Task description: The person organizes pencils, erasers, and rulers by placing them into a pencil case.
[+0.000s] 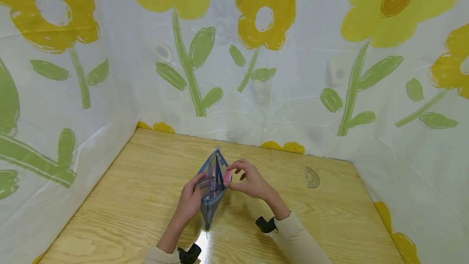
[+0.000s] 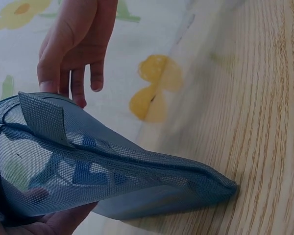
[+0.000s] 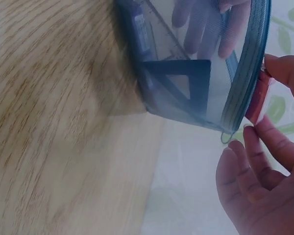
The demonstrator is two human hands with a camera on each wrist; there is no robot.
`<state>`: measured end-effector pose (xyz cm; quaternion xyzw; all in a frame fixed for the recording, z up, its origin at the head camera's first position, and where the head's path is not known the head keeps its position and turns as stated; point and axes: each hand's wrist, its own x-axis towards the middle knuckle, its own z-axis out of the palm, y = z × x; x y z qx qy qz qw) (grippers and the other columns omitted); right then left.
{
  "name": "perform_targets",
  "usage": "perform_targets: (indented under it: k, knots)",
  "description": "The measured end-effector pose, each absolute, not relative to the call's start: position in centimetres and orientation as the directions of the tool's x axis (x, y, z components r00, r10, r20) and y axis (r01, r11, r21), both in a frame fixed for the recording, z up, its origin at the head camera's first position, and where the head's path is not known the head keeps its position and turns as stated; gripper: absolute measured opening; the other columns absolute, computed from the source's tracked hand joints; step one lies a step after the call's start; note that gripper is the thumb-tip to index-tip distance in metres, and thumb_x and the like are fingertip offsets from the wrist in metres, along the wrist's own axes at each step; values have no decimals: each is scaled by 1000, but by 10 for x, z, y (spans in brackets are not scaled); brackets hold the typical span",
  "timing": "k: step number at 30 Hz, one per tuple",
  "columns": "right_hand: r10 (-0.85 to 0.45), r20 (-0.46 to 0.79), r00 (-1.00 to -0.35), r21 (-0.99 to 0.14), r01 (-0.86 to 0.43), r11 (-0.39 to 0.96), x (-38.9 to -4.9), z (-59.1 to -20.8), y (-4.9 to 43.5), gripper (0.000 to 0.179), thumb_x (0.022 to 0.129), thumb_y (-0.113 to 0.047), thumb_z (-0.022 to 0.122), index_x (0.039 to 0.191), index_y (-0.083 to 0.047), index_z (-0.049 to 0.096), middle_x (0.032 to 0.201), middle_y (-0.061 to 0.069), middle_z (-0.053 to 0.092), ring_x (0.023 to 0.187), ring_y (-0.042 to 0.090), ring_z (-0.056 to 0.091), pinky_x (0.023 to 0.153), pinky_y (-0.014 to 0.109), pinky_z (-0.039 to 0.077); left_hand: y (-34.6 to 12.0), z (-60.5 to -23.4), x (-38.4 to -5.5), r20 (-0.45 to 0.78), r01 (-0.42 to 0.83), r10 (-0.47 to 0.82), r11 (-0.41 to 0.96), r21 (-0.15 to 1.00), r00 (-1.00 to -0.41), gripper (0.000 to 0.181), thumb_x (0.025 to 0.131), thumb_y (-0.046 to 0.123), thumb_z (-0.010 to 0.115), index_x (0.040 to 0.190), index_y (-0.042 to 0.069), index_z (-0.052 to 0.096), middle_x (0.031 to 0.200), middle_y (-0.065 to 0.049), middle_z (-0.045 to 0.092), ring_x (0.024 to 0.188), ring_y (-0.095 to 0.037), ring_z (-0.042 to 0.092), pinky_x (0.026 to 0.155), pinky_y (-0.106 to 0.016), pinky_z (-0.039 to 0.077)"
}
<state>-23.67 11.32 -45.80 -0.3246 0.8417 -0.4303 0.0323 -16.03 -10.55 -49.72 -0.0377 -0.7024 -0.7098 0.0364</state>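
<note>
A blue mesh zip pouch (image 1: 210, 209) stands on the table with its top unzipped. My left hand (image 1: 189, 201) grips the pouch's left side; its fingers show through the mesh in the right wrist view. Between thumb and fingertips, my right hand (image 1: 250, 180) pinches a small pink eraser (image 1: 228, 177) at the right rim of the opening. In the right wrist view the eraser (image 3: 258, 100) is partly behind the zip edge. Through the mesh I see a dark blue set square (image 3: 200, 85), a clear ruler (image 3: 161, 24) and a purple-wrapped item (image 3: 141, 32).
A clear protractor (image 1: 312, 177) lies on the wooden table (image 1: 121, 199), to the right of the pouch. White cloth walls (image 1: 278, 109) with yellow flowers stand along the table's back and sides. Each wrist carries a black camera mount (image 1: 266, 224).
</note>
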Motion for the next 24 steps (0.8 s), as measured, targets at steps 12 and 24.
perform_targets:
  k: [12, 24]
  knots:
    - [-580, 246, -777, -774, -518, 365, -234, -463, 115, 38, 91, -19, 78, 127, -11, 70, 128, 10, 61, 104, 34, 54, 84, 51, 56, -104, -497, -161, 106, 106, -17, 21, 994, -994, 51, 99, -9, 24, 148, -16, 38, 144, -36, 48, 130, -50, 53, 100, -48, 56]
    - [-462, 273, -844, -810, -460, 363, -233, -476, 142, 29, 97, -21, 71, 125, -18, 69, 125, 8, 64, 104, 26, 56, 87, 44, 54, -107, -496, -160, 97, 97, -17, -10, 995, -995, 51, 99, -10, 23, 149, -16, 35, 145, -36, 47, 131, -51, 52, 101, -50, 54]
